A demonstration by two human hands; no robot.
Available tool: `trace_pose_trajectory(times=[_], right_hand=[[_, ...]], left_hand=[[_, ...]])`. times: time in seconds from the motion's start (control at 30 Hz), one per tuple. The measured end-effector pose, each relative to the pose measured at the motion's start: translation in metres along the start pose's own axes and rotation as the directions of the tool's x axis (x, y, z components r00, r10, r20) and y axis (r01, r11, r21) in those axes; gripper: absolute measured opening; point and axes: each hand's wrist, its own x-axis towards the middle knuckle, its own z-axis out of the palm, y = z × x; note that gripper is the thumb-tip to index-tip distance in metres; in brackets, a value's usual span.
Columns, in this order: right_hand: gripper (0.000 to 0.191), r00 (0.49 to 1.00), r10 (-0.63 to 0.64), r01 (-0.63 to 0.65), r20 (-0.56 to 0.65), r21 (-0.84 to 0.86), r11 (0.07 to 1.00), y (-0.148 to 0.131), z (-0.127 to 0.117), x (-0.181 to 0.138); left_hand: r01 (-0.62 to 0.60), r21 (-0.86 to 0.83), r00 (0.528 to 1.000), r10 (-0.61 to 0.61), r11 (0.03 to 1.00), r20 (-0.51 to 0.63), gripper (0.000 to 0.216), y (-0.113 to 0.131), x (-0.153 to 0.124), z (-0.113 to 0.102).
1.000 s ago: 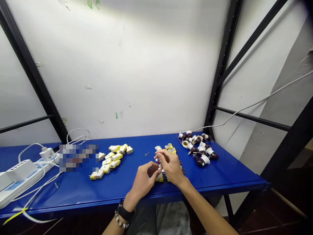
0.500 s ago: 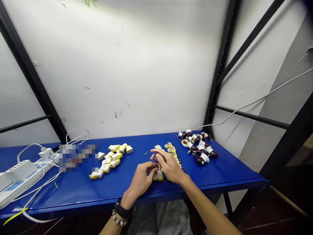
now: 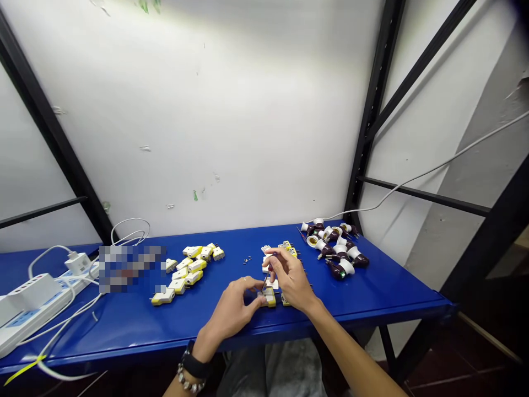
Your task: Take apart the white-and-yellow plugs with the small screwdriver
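My left hand (image 3: pixel 233 309) rests low on the blue table (image 3: pixel 124 325), its fingers pinched round a yellow and white plug adapter (image 3: pixel 269 298) that sits on the table. My right hand (image 3: pixel 291 275) hovers just above it, fingers curled round a small screwdriver (image 3: pixel 268 274) that points down at the adapter. More adapter parts (image 3: pixel 288 249) lie just behind my right hand.
A heap of yellow and white adapters (image 3: pixel 188 269) lies left of centre. Brown and white lamp sockets (image 3: pixel 336 248) are piled at the right rear. A white power strip (image 3: pixel 28 303) with cables sits far left. Tiny screws (image 3: pixel 247 259) lie mid-table. Black rack posts (image 3: pixel 372 110) flank the bench.
My left hand has come down with the adapter onto the table. My right hand has shifted slightly back and stays over it with the screwdriver.
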Motion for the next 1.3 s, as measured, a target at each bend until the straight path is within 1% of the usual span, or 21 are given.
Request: trace_pose_trajectory(times=[0.03, 0.1, 0.17, 0.23, 0.27, 0.3, 0.33, 0.37, 0.43, 0.5, 0.53, 0.57, 0.67, 0.73, 0.83, 0.93, 1.03, 1.1, 1.2, 1.23, 1.3], right_hand=[[0.028, 1.000, 0.000, 0.000, -0.020, 0.017, 1.000, -0.001, 0.000, 0.000], [0.030, 0.997, -0.001, 0.005, -0.080, 0.053, 0.999, -0.002, 0.001, 0.000], [0.031, 0.981, -0.011, 0.027, -0.195, 0.081, 0.996, -0.005, 0.000, 0.001], [0.031, 0.943, -0.035, 0.066, -0.330, 0.081, 0.995, -0.007, -0.003, 0.002], [0.030, 0.928, -0.049, 0.077, -0.371, 0.061, 0.995, -0.009, -0.006, 0.002], [0.029, 0.924, -0.059, 0.074, -0.378, 0.026, 0.997, -0.010, -0.009, 0.001], [0.029, 0.934, -0.064, 0.058, -0.352, -0.028, 0.998, -0.012, -0.012, -0.001], [0.029, 0.956, -0.058, 0.030, -0.287, -0.101, 0.994, -0.013, -0.014, -0.005], [0.029, 0.996, -0.011, -0.014, -0.085, -0.286, 0.958, -0.017, -0.018, -0.015], [0.028, 0.990, 0.075, -0.010, 0.120, -0.467, 0.884, -0.018, -0.019, -0.029], [0.026, 0.976, 0.121, -0.004, 0.183, -0.537, 0.844, -0.018, -0.019, -0.037], [0.025, 0.967, 0.158, -0.009, 0.200, -0.594, 0.804, -0.017, -0.019, -0.045], [0.029, 0.953, 0.228, -0.016, 0.201, -0.715, 0.699, -0.009, -0.016, -0.061], [0.035, 0.953, 0.224, 0.012, 0.202, -0.768, 0.641, -0.001, -0.014, -0.067], [0.045, 0.958, 0.188, 0.075, 0.218, -0.821, 0.566, 0.013, -0.009, -0.070], [0.046, 0.966, 0.142, 0.110, 0.215, -0.842, 0.527, 0.023, -0.001, -0.073], [0.035, 0.965, 0.148, 0.105, 0.217, -0.835, 0.539, 0.022, 0.005, -0.074], [0.032, 0.962, 0.184, 0.065, 0.204, -0.820, 0.569, 0.015, 0.006, -0.070], [0.034, 0.965, 0.229, -0.035, 0.129, -0.799, 0.601, -0.001, -0.003, -0.058], [0.033, 0.965, 0.242, -0.068, 0.099, -0.798, 0.598, -0.006, -0.010, -0.053], [0.029, 0.972, 0.236, -0.129, 0.011, -0.812, 0.569, -0.014, -0.026, -0.041]], left_hand=[[-0.007, -0.001, 1.000, 0.007, 1.000, -0.012, 0.020, 0.001, 0.001, -0.001], [-0.012, 0.005, 0.999, 0.012, 1.000, -0.040, 0.021, 0.001, 0.003, -0.004], [-0.004, 0.037, 0.997, 0.007, 0.999, -0.079, 0.021, -0.003, 0.008, -0.009], [0.031, 0.114, 0.993, -0.017, 0.993, -0.116, 0.022, -0.011, 0.017, -0.017], [0.056, 0.166, 0.991, -0.035, 0.985, -0.126, 0.022, -0.017, 0.023, -0.021], [0.078, 0.222, 0.991, -0.052, 0.972, -0.122, 0.022, -0.023, 0.029, -0.024], [0.092, 0.273, 0.992, -0.063, 0.958, -0.112, 0.023, -0.029, 0.036, -0.028], [0.096, 0.304, 0.992, -0.067, 0.948, -0.103, 0.024, -0.035, 0.043, -0.030], [0.090, 0.339, 0.994, -0.062, 0.936, -0.092, 0.028, -0.042, 0.052, -0.034], [0.075, 0.350, 0.994, -0.044, 0.934, -0.097, 0.034, -0.043, 0.054, -0.035], [0.064, 0.352, 0.995, -0.032, 0.934, -0.096, 0.036, -0.041, 0.052, -0.034], [0.048, 0.351, 0.996, -0.018, 0.935, -0.088, 0.036, -0.038, 0.047, -0.033], [-0.019, 0.298, 1.000, 0.015, 0.954, 0.017, 0.033, -0.021, 0.024, -0.026], [-0.057, 0.223, 0.993, 0.032, 0.973, 0.116, 0.036, -0.009, 0.009, -0.021], [-0.064, 0.187, 0.984, 0.031, 0.980, 0.174, 0.030, 0.003, -0.001, -0.016], [-0.055, 0.142, 0.977, 0.024, 0.988, 0.214, 0.023, 0.005, -0.002, -0.021], [-0.039, 0.019, 0.959, 0.033, 0.999, 0.281, 0.021, 0.004, -0.002, -0.032], [-0.013, -0.065, 0.962, 0.030, 0.998, 0.270, 0.019, 0.003, -0.001, -0.038], [-0.009, -0.133, 0.989, 0.029, 0.991, 0.147, 0.023, 0.001, 0.005, -0.038], [-0.021, -0.128, 0.994, 0.034, 0.992, 0.102, 0.024, 0.000, 0.009, -0.035], [-0.044, -0.058, 0.998, 0.046, 0.997, 0.032, 0.025, -0.001, 0.019, -0.026]])
